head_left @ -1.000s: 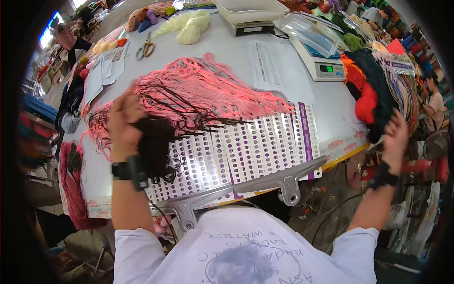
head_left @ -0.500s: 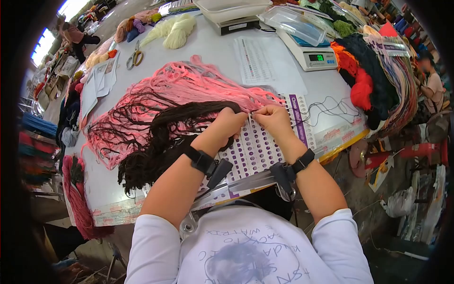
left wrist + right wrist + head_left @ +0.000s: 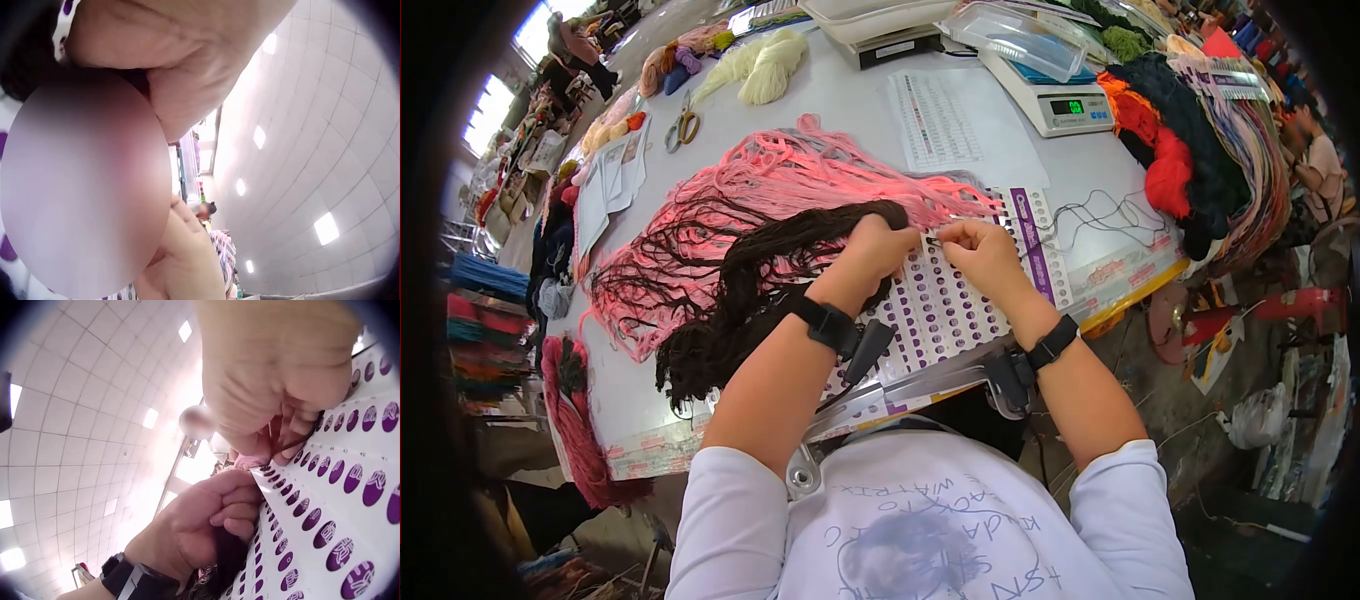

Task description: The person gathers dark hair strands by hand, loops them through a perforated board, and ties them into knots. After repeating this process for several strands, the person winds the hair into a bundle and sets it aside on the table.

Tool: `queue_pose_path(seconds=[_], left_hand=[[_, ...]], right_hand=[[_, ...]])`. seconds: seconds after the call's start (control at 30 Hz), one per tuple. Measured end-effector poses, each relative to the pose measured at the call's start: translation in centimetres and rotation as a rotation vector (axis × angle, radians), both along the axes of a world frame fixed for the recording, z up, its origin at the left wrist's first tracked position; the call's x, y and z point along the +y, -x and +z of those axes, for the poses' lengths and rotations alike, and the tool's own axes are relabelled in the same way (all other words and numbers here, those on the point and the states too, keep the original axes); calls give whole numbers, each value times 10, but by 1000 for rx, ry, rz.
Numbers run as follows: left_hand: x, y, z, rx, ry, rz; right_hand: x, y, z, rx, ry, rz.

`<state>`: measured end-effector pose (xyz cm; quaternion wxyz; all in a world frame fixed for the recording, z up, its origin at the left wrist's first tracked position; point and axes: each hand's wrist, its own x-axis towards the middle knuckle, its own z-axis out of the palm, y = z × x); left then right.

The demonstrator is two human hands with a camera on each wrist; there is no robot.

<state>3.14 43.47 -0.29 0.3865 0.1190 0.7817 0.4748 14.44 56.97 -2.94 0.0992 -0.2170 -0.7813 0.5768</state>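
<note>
Dark brown yarn (image 3: pixel 755 265) lies over pink yarn (image 3: pixel 800 165), its upper end gripped in the curled fingers of my left hand (image 3: pixel 878 252). My right hand (image 3: pixel 983 258) pinches a thin dark strand above a white card with rows of holes (image 3: pixel 940 320), close beside the left hand. The right wrist view shows the strand (image 3: pixel 294 445) at the right hand (image 3: pixel 275 381), and dark yarn (image 3: pixel 230 556) against the left hand (image 3: pixel 215 519). In the left wrist view, a blurred oval covers much of the left hand (image 3: pixel 169 56) and its surroundings.
A grey metal bar (image 3: pixel 945 385) runs along the front edge. Thin loose strands (image 3: pixel 1105 218) lie right of the card. Scissors (image 3: pixel 683 128), printed sheets (image 3: pixel 940 125) and a scale (image 3: pixel 1060 110) are farther back. Red yarn (image 3: pixel 1168 185) lies at the right, cream yarn (image 3: pixel 772 68) behind.
From wide apart, both hands have come together over the card. The brown yarn has been stretched rightward with the left hand, and thin dark strands now lie at the right.
</note>
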Motion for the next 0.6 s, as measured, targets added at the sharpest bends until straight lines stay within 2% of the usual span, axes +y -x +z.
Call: queue_pose_path(seconds=[0.03, 0.07, 0.1, 0.13, 0.2, 0.23, 0.27, 0.33, 0.4, 0.53, 0.6], left_hand=[[-6, 2, 3, 51, -55, 104], [-14, 5, 6, 103, -107, 204], [-25, 12, 9, 36, -291, 244], [-37, 19, 12, -35, -473, 281], [-55, 27, 27, -260, -670, 482], [-58, 30, 25, -306, -828, 474], [-59, 30, 23, -303, -826, 473], [-60, 27, 19, -473, -1038, 266], [-51, 20, 15, -512, -1010, 275], [-24, 0, 14, -331, -658, -17], [-13, -5, 3, -225, -513, -134]], right_hand=[[0, 0, 5, 3, 4, 0], [0, -1, 11, 47, -186, 31], [1, -2, 15, 88, -374, 56], [1, -4, 15, 88, -366, 45], [3, -5, 15, 23, -727, 98], [5, -3, 14, 26, -724, 93], [6, -2, 13, 66, -754, 102], [8, 3, 10, 105, -781, 111], [12, 7, 5, 366, -987, 162], [4, 7, 20, 399, -942, 129], [-1, 4, 31, 222, -545, 137]])
